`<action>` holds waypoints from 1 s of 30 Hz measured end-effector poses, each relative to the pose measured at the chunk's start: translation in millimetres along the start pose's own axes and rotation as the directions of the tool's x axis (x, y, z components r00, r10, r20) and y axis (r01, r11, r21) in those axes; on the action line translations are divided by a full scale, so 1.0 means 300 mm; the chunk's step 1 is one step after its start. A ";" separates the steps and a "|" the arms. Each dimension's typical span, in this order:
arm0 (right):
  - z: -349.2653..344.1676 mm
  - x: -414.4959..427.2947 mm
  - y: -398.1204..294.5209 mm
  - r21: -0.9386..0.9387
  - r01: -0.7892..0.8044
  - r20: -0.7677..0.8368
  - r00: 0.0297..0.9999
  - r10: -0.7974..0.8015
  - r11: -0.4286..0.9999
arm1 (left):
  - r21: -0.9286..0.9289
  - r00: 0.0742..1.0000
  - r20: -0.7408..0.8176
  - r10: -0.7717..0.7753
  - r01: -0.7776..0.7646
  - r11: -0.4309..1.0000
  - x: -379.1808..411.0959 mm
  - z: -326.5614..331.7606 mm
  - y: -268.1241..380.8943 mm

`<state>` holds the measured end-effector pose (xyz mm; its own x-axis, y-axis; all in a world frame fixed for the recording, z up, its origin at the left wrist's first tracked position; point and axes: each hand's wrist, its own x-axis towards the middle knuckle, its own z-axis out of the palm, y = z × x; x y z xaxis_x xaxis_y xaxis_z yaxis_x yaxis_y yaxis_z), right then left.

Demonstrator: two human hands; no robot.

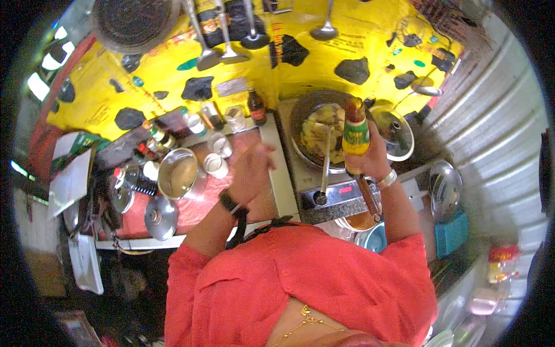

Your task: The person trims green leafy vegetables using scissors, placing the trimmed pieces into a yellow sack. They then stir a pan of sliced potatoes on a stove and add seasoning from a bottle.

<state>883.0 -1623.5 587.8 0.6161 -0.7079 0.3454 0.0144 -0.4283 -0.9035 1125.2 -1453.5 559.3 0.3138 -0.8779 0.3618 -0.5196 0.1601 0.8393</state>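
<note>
My right hand [376,157] grips a bottle [356,135] with a green and yellow label over the right side of a wok [303,113]. Pale yellowish pieces of food [318,134] lie in the wok. A spatula with a long metal handle [326,167] rests in it, the handle sticking out towards me. The wok's wooden handle [367,193] also points my way. It stands on an induction cooker [342,191] with a lit red display. Blurred and holding nothing, my left hand [250,173] hovers left of the cooker, near a white jar [216,165].
On the left counter stand a steel pot [177,173], several condiment bottles and two lids. A dark sauce bottle [256,106] stands behind. A glass lid [394,132] leans right of the wok. Ladles [324,32] hang above; tubs [372,237] sit below the cooker.
</note>
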 end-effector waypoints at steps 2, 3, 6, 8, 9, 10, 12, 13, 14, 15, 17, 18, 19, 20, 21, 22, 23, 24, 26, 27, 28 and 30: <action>0.073 -0.027 -0.013 -0.038 -0.007 -0.004 1.000 0.007 0.999 | -0.051 0.992 -0.011 0.126 -0.127 0.991 0.090 0.051 0.116; 0.094 -0.031 0.002 -0.307 0.061 0.008 0.998 -0.061 0.950 | -0.172 0.999 0.035 0.005 0.001 0.985 0.113 0.051 0.178; 0.187 -0.064 -0.016 -0.483 0.180 0.118 0.983 -0.139 0.857 | -0.092 0.998 -0.032 0.051 -0.054 0.994 0.132 0.037 0.239; 0.224 -0.082 -0.009 -0.497 0.158 0.190 0.979 -0.071 0.853 | 0.098 0.985 -0.019 0.171 -0.169 0.981 0.117 0.026 0.224; 0.255 -0.086 -0.011 -0.491 0.152 0.230 0.972 -0.040 0.858 | 0.205 0.976 0.001 0.219 -0.214 0.955 0.100 0.007 0.225; 0.268 -0.087 -0.013 -0.475 0.159 0.254 0.966 -0.038 0.866 | 0.336 0.978 -0.002 0.207 -0.195 0.922 0.081 -0.001 0.225; 0.287 -0.084 -0.041 -0.464 0.180 0.316 0.948 -0.028 0.867 | 0.536 0.974 0.048 0.222 -0.213 0.817 0.044 -0.032 0.232; 0.297 -0.085 -0.043 -0.461 0.191 0.347 0.938 -0.023 0.867 | 0.623 0.972 0.077 0.224 -0.222 0.750 0.029 -0.047 0.229; 0.316 -0.090 -0.018 -0.435 0.207 0.362 0.931 -0.040 0.876 | 0.621 0.969 0.068 0.237 -0.226 0.750 0.013 -0.061 0.213; 0.330 -0.088 -0.021 -0.451 0.217 0.390 0.920 -0.027 0.866 | 0.648 0.983 0.096 0.157 -0.182 0.739 0.002 -0.079 0.206; 0.360 -0.082 -0.050 -0.482 0.235 0.440 0.898 0.001 0.844 | 0.699 0.989 0.150 -0.007 -0.101 0.708 -0.024 -0.132 0.194; 0.385 -0.073 -0.085 -0.544 0.202 0.442 0.894 0.074 0.814 | 0.652 0.993 0.112 -0.032 -0.049 0.757 -0.039 -0.157 0.191; 0.410 -0.066 -0.092 -0.569 0.250 0.438 0.898 0.032 0.783 | 0.584 0.999 0.021 -0.025 0.008 0.812 -0.055 -0.165 0.177; 0.433 -0.057 -0.094 -0.594 0.295 0.434 0.901 -0.010 0.749 | 0.506 0.997 -0.070 -0.026 0.058 0.861 -0.073 -0.167 0.154; 0.463 -0.049 -0.101 -0.604 0.349 0.444 0.894 -0.061 0.717 | 0.430 0.984 -0.174 -0.042 0.115 0.896 -0.109 -0.182 0.136; 0.483 -0.033 -0.096 -0.609 0.417 0.451 0.882 -0.137 0.675 | 0.439 0.980 -0.170 -0.108 0.173 0.882 -0.134 -0.197 0.093; 0.500 -0.019 -0.093 -0.619 0.463 0.467 0.867 -0.177 0.634 | 0.500 0.972 -0.207 -0.109 0.201 0.842 -0.151 -0.202 0.074; 0.515 -0.009 -0.090 -0.629 0.505 0.483 0.850 -0.213 0.591 | 0.556 0.964 -0.243 -0.109 0.230 0.799 -0.169 -0.205 0.061; 0.549 0.005 -0.085 -0.637 0.558 0.501 0.824 -0.265 0.532 | 0.597 0.947 -0.315 -0.061 0.248 0.763 -0.194 -0.218 0.029; 0.563 0.006 -0.088 -0.595 0.537 0.520 0.825 -0.223 0.598 | 0.594 0.957 -0.290 -0.004 0.184 0.783 -0.200 -0.236 0.024; 0.573 0.007 -0.096 -0.551 0.509 0.540 0.822 -0.182 0.661 | 0.589 0.963 -0.266 0.053 0.118 0.800 -0.205 -0.258 0.021; 0.584 0.006 -0.146 -0.481 0.411 0.607 0.793 -0.044 0.775 | 0.569 0.977 -0.167 0.136 -0.017 0.822 -0.220 -0.308 0.036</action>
<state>1021.5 -1507.7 583.7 0.9664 -0.2016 0.1594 -0.1143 -0.8926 -0.4361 1172.2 -1352.1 581.9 0.3686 -0.7601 0.5352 -0.8849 -0.1105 0.4525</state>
